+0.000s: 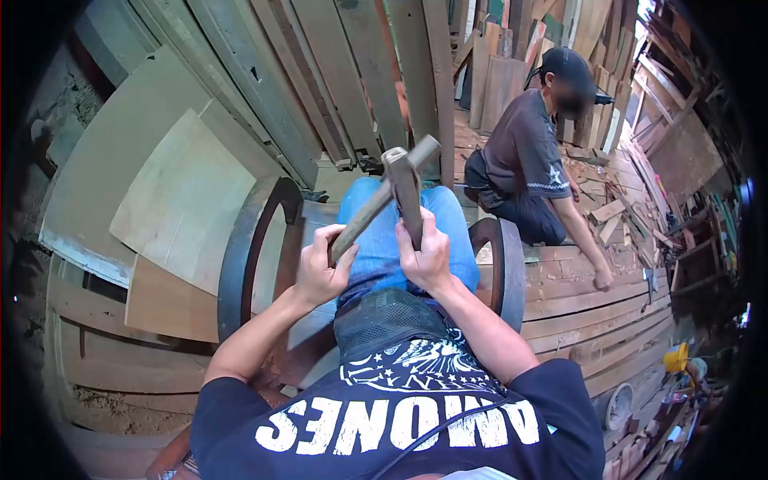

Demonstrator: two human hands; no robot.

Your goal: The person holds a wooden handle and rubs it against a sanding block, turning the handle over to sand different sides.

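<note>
A hammer (406,188) is held up above my lap, its head near the top. My left hand (322,268) is closed round the lower end of a wooden stick-like handle (364,222) that slants up to the right. My right hand (426,254) grips a darker, flat piece standing nearly upright, whose top meets the handle. Whether the two pieces are joined cannot be made out. Blue jeans (364,200) show below them.
Curved chair arms (240,256) flank my legs. Thin wooden panels (168,196) lean at the left, tall planks (344,72) ahead. A person (532,152) crouches on the right over a slatted floor (592,312) with wood scraps. A yellow object (676,358) is farther right.
</note>
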